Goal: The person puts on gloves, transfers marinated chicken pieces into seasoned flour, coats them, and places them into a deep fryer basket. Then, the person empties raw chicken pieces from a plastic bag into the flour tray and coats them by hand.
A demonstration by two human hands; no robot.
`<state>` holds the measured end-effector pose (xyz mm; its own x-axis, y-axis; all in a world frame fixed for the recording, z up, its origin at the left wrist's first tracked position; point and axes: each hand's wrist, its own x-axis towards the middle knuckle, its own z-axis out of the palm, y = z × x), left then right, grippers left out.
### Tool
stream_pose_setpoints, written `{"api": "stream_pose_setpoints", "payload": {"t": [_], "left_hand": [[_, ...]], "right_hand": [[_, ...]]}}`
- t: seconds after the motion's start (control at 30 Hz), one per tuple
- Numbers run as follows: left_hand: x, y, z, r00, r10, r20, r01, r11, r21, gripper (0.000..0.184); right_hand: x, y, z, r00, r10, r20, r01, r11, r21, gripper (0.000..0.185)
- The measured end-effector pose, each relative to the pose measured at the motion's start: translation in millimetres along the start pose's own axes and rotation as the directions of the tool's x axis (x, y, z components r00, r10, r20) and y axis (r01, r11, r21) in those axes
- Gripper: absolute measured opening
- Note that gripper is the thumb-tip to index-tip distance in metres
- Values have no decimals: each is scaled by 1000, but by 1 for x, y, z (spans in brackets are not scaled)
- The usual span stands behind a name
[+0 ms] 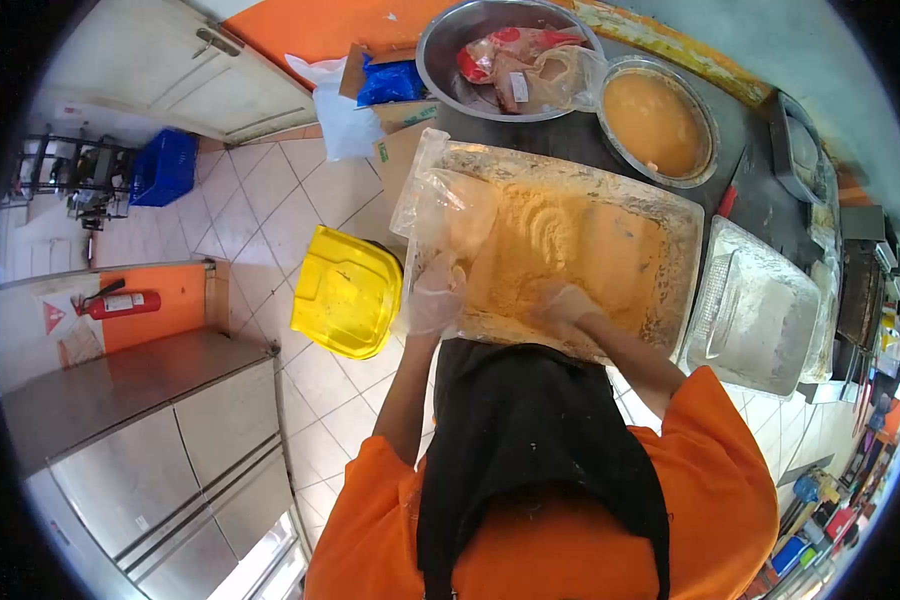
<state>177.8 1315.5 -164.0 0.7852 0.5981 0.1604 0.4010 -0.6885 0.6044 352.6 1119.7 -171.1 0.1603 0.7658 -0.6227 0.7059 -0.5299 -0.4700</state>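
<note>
A large tub (695, 230) with floury, stained walls holds orange breading powder (530, 235). My left hand (434, 300), in a clear plastic glove, is at the tub's left wall, just below a clear plastic bag (460, 205) draped over that corner. Blur and the glove keep me from seeing whether its fingers grip the rim. My right hand (562, 302), gloved too, is down in the powder near the side closest to me. Its fingertips are hidden in the powder, so their closing does not show.
Behind the tub stand a steel bowl (435, 75) with red-printed bags and a pan of orange-brown liquid (655, 120). To the right are a tray of white flour (760, 310) and a red-handled tool (727, 200). A yellow bin (348, 292) stands on the floor to the left.
</note>
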Motion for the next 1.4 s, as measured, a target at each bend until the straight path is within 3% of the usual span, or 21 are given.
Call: {"api": "stream_pose_setpoints", "payload": {"t": [0.07, 0.13, 0.23, 0.27, 0.33, 0.43, 0.53, 0.63, 0.73, 0.77, 0.8, 0.87, 0.93, 1.03, 1.1, 1.17, 1.23, 1.27, 1.33, 1.4], "left_hand": [[1, 11, -1, 954, 151, -258, -167, 985, -41, 27], [-5, 20, -7, 974, 8, -226, -50, 982, -182, 27], [-1, 19, -8, 955, 63, -290, -106, 985, -138, 31], [0, 17, -9, 937, 123, -327, -155, 985, -73, 33], [0, 15, -8, 937, 109, -333, -157, 980, -121, 32], [-7, 11, -6, 951, 44, -305, -93, 985, -148, 31], [-4, 13, -3, 953, 68, -296, -105, 988, -112, 30], [-7, 9, -2, 955, 78, -284, -113, 988, -106, 30], [-7, 6, 2, 951, 76, -299, -113, 987, -111, 29], [-7, 7, 3, 947, 75, -312, -114, 988, -109, 29], [-6, 8, 2, 951, 69, -303, -109, 987, -119, 28], [-9, 10, 0, 958, 44, -283, -86, 987, -138, 27], [-9, 0, 7, 943, 110, -315, -140, 987, -75, 27], [-7, 4, 6, 934, 142, -329, -175, 982, -72, 28], [-6, 6, 3, 944, 136, -300, -171, 981, -94, 30], [-11, 4, 3, 964, 116, -240, -148, 982, -120, 31], [-7, 4, 5, 945, 167, -282, -194, 978, -71, 32], [-7, 4, 6, 934, 196, -298, -219, 975, -46, 32], [-12, 5, 8, 975, 71, -211, -105, 982, -154, 33], [-12, 5, 6, 978, 62, -199, -93, 984, -149, 33]], "right_hand": [[13, 7, 37, 996, -23, -91, 23, 1000, -6, 47], [36, 22, 71, 993, -86, -76, 85, 996, -7, 47], [37, 0, 36, 993, -40, 113, 36, 999, 34, 44], [36, -2, 24, 987, -73, 143, 70, 997, 25, 43], [40, -1, 8, 965, -148, 215, 149, 989, 10, 42], [68, 18, 21, 984, -169, -61, 164, 984, -75, 39], [78, 14, 18, 906, -344, -247, 292, 930, -223, 45], [95, 44, 63, 677, -725, -124, 510, 584, -632, 51], [49, 27, 44, 803, -595, 43, 527, 674, -517, 51], [53, 48, 51, 821, -571, 13, 568, 814, -121, 51], [63, 89, 72, 842, -540, 0, 516, 804, 297, 51], [56, 99, 56, 912, -393, 115, 300, 833, 465, 51], [12, 60, -23, 972, -83, 220, 92, 995, -29, 51], [32, 123, 26, 994, 96, -58, -84, 981, 177, 55], [10, 109, 51, 983, 81, -162, -24, 945, 325, 53], [-1, 74, 43, 989, 76, -123, -45, 970, 240, 60], [-14, 18, 13, 991, 122, 63, -116, 989, -94, 72], [-13, 9, 16, 987, 138, 87, -133, 989, -62, 71], [-7, -5, 13, 979, 163, 121, -164, 986, -2, 70], [-15, -33, -21, 944, 225, 240, -256, 961, 107, 65]]}}
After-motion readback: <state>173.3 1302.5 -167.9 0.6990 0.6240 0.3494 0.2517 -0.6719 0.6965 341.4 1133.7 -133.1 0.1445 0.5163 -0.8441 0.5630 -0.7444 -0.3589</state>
